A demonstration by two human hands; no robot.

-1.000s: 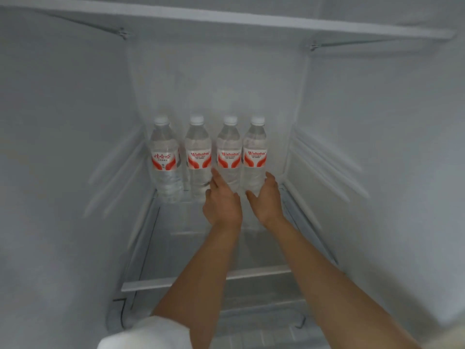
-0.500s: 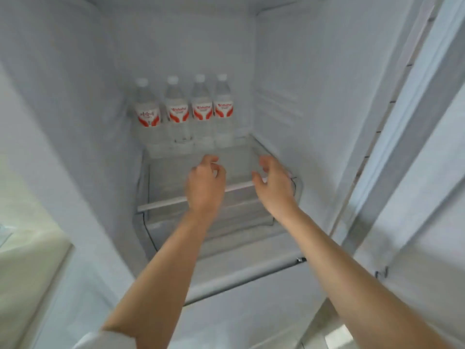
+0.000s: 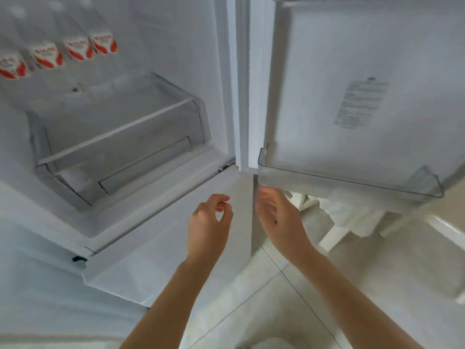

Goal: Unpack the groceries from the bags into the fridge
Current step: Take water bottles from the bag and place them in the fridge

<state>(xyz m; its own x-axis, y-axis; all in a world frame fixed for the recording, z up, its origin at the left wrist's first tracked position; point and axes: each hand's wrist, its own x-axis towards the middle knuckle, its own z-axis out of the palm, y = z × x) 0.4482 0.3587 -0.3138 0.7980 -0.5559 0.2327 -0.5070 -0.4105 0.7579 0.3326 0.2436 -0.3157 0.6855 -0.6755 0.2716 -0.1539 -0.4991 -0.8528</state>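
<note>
Single head view, steeply down, near the open fridge (image 3: 156, 222).

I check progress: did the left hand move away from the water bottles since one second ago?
Yes. The left hand has drawn back out of the fridge, well clear of the water bottles at the back.

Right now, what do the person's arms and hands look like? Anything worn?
Both forearms are bare up to the frame's bottom edge; no sleeve is in view. The left hand and right hand show no gloves, rings, watch or bands.

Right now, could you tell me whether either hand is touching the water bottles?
Apart. The head view shows both the left hand and right hand outside the fridge, far below the water bottles.
</note>
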